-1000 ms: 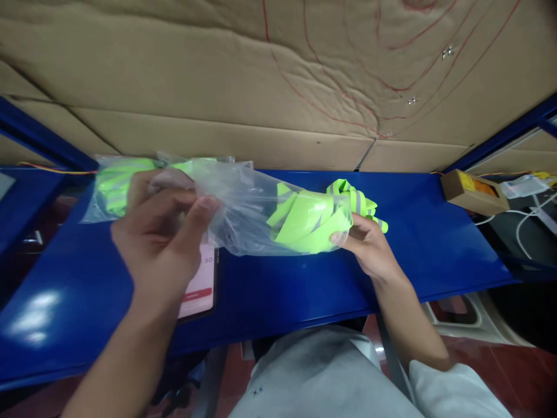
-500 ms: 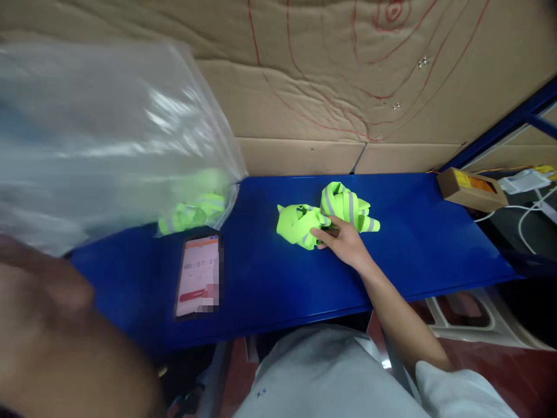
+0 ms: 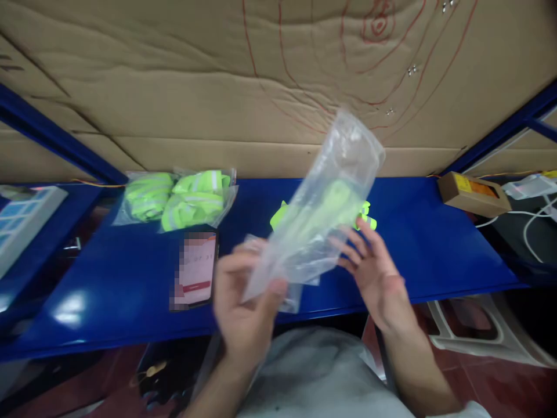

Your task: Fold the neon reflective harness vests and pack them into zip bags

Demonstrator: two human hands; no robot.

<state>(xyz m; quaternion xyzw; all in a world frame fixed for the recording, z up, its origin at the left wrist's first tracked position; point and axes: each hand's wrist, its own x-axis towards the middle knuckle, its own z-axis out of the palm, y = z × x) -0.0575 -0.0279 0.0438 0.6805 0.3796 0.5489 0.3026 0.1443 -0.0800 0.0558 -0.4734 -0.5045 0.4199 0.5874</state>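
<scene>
A left hand (image 3: 246, 313) pinches the lower edge of a clear plastic bag (image 3: 343, 157), which is raised slantwise above the blue counter (image 3: 435, 244). The right hand (image 3: 374, 267) is spread open just beside it. The film looks light, limp and slippery, best gripped at its edge, and it appears empty. Behind it lies a loose neon vest (image 3: 278, 217). Farther left, sealed packets (image 3: 178, 197) hold folded vests.

Clear plastic bag (image 3: 331, 191), neon-yellow vests (image 3: 363, 213) grey-striped, blue shelf (image 3: 435, 244)
</scene>
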